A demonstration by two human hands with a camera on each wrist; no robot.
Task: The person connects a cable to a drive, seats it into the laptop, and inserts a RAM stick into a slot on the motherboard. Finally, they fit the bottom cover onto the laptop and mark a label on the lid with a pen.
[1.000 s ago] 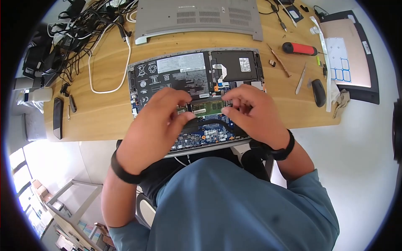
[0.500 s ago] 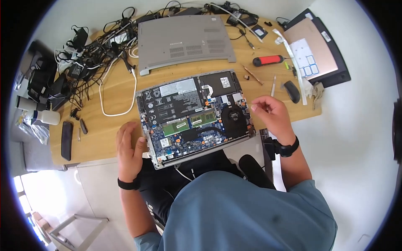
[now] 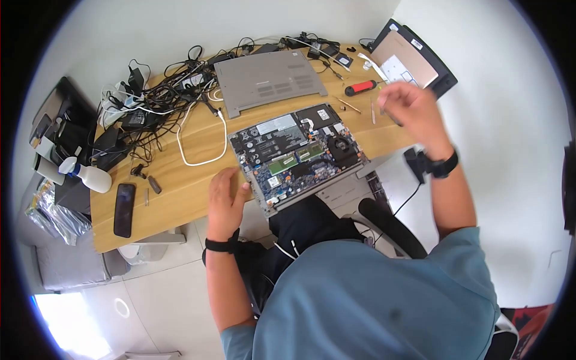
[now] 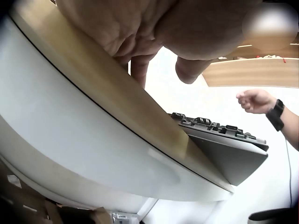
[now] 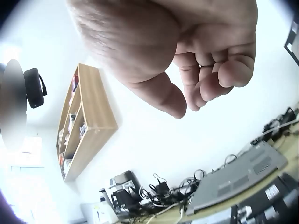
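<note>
An opened laptop base (image 3: 300, 153) lies on the table's front edge with its battery, fan (image 3: 342, 150) and circuit board showing. Two green memory modules (image 3: 283, 165) sit side by side in its middle. My left hand (image 3: 225, 207) is at the laptop's left edge, its fingers relaxed over the tabletop. In the left wrist view the laptop (image 4: 224, 149) juts past the table edge. Raised to the right of the laptop is my right hand (image 3: 415, 117), fingers loosely curled. The right wrist view shows nothing in that right hand (image 5: 187, 60).
Behind the laptop lies its grey bottom cover (image 3: 267, 81). Tangled cables (image 3: 162, 108) fill the back left. A phone (image 3: 124, 210) and a spray bottle (image 3: 90, 176) are on the left. A red screwdriver (image 3: 360, 88) and tweezers (image 3: 373, 113) lie on the right.
Both hands have left the memory modules. The left moved to the laptop's left edge; the right went to its right side, then rose farther away. The head view has shifted.
</note>
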